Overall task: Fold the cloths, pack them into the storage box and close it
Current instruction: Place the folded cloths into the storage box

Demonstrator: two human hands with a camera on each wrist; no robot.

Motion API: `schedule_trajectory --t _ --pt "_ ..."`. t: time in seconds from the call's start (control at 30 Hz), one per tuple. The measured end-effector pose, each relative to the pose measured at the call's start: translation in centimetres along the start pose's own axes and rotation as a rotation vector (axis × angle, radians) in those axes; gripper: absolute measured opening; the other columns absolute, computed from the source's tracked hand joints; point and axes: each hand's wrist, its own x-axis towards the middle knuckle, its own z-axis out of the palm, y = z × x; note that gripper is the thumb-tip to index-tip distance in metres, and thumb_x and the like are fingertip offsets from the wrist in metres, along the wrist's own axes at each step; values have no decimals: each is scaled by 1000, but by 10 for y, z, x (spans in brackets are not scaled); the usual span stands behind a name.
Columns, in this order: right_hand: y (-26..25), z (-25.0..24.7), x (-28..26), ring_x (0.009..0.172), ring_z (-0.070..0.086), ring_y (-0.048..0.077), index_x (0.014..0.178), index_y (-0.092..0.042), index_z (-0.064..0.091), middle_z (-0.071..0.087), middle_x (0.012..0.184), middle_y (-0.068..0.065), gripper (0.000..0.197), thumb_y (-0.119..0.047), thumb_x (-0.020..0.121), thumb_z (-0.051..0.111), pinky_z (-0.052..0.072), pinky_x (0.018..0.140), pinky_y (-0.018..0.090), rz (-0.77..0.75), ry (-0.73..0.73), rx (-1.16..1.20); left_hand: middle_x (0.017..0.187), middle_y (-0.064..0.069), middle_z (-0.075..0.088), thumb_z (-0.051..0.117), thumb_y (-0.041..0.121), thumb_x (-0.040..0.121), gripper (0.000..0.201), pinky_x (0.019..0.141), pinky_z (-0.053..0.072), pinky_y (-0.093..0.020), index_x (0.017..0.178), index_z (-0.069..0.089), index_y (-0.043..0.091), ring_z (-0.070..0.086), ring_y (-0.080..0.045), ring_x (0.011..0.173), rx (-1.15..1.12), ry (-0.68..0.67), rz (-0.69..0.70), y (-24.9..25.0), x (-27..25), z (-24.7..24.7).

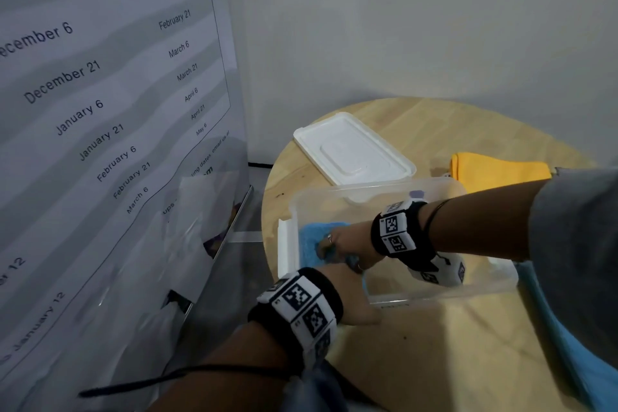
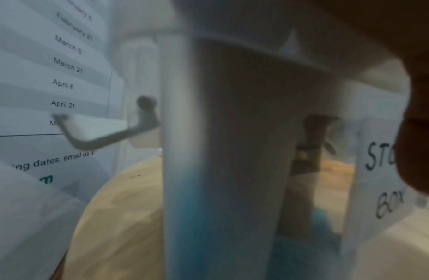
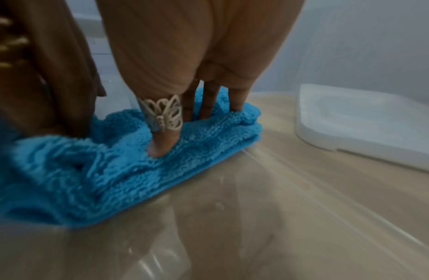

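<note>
Right hand (image 3: 184,62) is reaching into the storage box (image 1: 444,291), fingers (image 3: 160,145) straight and pressing down into the folded blue cloth (image 3: 117,164). It is pushing on the cloth, not gripping it. The cloth is lying flat on the box floor at the box's end nearest the poster (image 1: 100,110).

Left hand (image 1: 347,278) is working at the same end of the box. The head view suggests it is over the rim, but I cannot tell how its fingers are lying or whether they are holding the cloth or the box wall; the left wrist view is too blurred.

The yellow cloth (image 1: 495,170) is sitting folded on the worktop (image 1: 434,361) behind the box, apart from it. The lid (image 1: 351,147) is lying flat just behind the box, beside the yellow cloth. Another blue cloth (image 1: 568,328) is showing at the box's right end, partly out of frame.

Handling judgement:
- Cloths are plush, light and limp, so they are likely to spring open. Take them by the folded edge or carry them flat on the palm, then press down once placed.
- The box is thin, light plastic and is probably sliding easily, so brace one wall while packing.
- The lid is stiff, so grip it at the rim and press the corners to seat it.
</note>
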Motion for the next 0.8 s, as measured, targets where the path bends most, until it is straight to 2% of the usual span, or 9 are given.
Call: schedule_trajectory --t 0.1,0.2,0.27,0.4,0.53,0.6,0.67,0.73,0.8 --pt "-3 13 -9 144 10 22 128 -11 55 6 157 0 45 -28 87 62 15 115 50 29 -67 -67 104 -9 61 44 51 91 45 76 41 -31 105 59 11 58 -26 96 82 26 11 0 -3 -1" --pt "-1 32 -14 143 -22 24 150 -23 9 -23 155 -8 75 -36 91 54 8 114 61 98 -187 -196 130 -12 54 41 51 93 54 96 41 -36 130 49 12 48 -29 122 152 52 11 2 -7 -4" --pt "1 34 -14 142 -24 24 150 -26 -1 -25 154 -9 83 -38 90 55 3 115 59 108 -193 -208 131 -12 53 41 52 92 57 97 40 -38 129 48 11 46 -30 123 156 28 -8 2 -4 -4" --pt "1 6 -25 145 12 21 147 -19 27 13 158 1 73 -21 84 64 15 116 39 80 8 35 101 -7 60 44 56 87 46 78 43 -32 97 58 13 55 -23 91 81 -71 -55 0 3 -1" --pt "13 -9 -32 83 66 22 97 -4 66 66 102 10 22 -22 91 53 48 79 25 522 210 426 82 0 53 50 47 86 33 67 42 -30 80 52 14 51 -19 75 5 12 -41 -4 3 5" --pt "15 -3 -23 52 66 17 75 -4 61 71 82 13 41 -40 92 54 55 75 30 700 17 676 92 -2 56 50 38 87 29 72 45 -30 96 57 11 54 -21 84 8 38 2 -4 3 8" --pt "17 0 -14 49 64 16 69 -6 57 68 62 8 51 -55 82 61 56 82 34 716 -59 823 111 -6 58 47 34 88 37 82 46 -33 117 56 12 56 -26 101 54 36 46 -4 2 9" --pt "13 -6 -9 57 65 20 72 -6 55 67 61 7 52 -57 76 67 55 85 36 714 -59 884 113 -6 57 45 31 89 35 82 44 -34 116 57 12 55 -27 102 103 24 68 -3 1 9" --pt "4 -15 -7 54 59 21 77 -5 52 61 64 7 55 -58 78 64 55 66 32 739 -62 701 102 -6 58 45 28 87 28 76 44 -32 104 59 11 55 -25 89 95 20 66 -4 1 9"
